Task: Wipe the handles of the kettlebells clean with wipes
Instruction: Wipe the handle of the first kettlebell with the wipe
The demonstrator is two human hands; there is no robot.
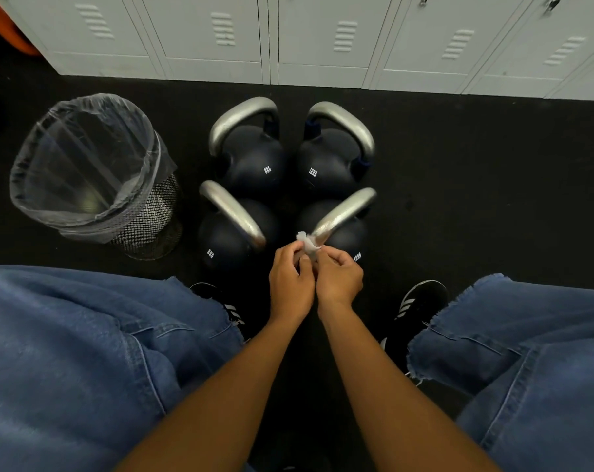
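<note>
Hands: two, bare, held close together above the near-right kettlebell; left hand [290,279] and right hand [339,279] both pinch one small crumpled white wipe [307,243] with curled fingers, the wipe touching the near end of that kettlebell's silver metal handle [343,214]. Kettlebells: four, dark navy round bodies with silver handles, standing in a two-by-two block on the black rubber floor [476,199]. Markings in white: far-left kettlebell [254,158] "8KG"; far-right kettlebell [329,165] "12KG"; near-left kettlebell [227,240] "8KG"; near-right kettlebell [350,236] "12KG". Bin: one black wire-mesh wastebasket [94,175] with clear plastic liner, left of the block. Lockers: one row of pale grey metal lockers [322,39] with louvred vents behind. Also: blue denim trouser legs [84,352], two black shoes with white stripes [418,304].
</note>
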